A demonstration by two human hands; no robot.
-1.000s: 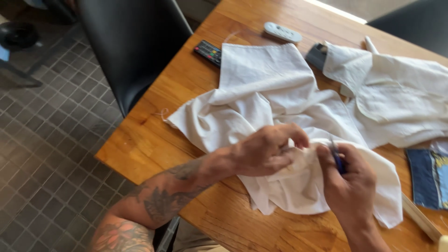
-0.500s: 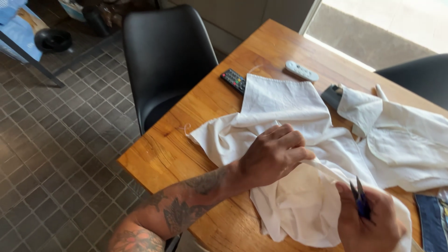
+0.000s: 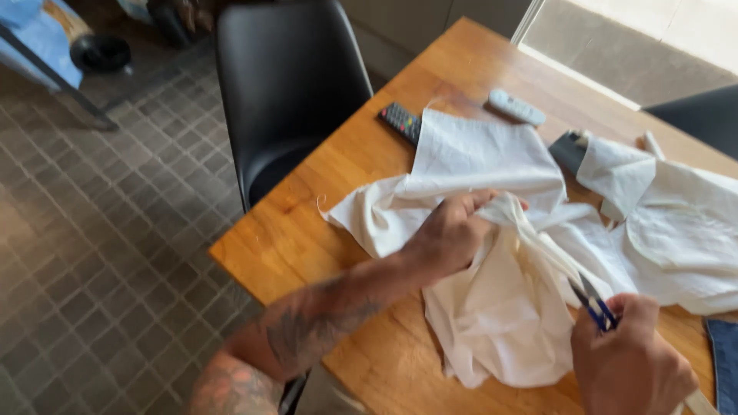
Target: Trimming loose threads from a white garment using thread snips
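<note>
White cloth (image 3: 492, 307) lies crumpled across the wooden table (image 3: 307, 238). My left hand (image 3: 450, 234) pinches a raised fold of this cloth and holds it taut. My right hand (image 3: 630, 365) grips small blue-handled snips (image 3: 593, 303), whose blades touch the stretched edge of the fold. A second piece of white cloth (image 3: 676, 230) lies to the right, under and behind the first.
A black remote (image 3: 400, 121) and a grey remote (image 3: 516, 107) lie near the table's far side. A dark object (image 3: 567, 150) sits by the cloth. A black chair (image 3: 288, 92) stands at the table's left edge. Blue denim (image 3: 723, 361) shows at right.
My left hand has lifted the fold higher and pulled it taut. My right hand has brought the snips up to the stretched edge. The view has shifted left.
</note>
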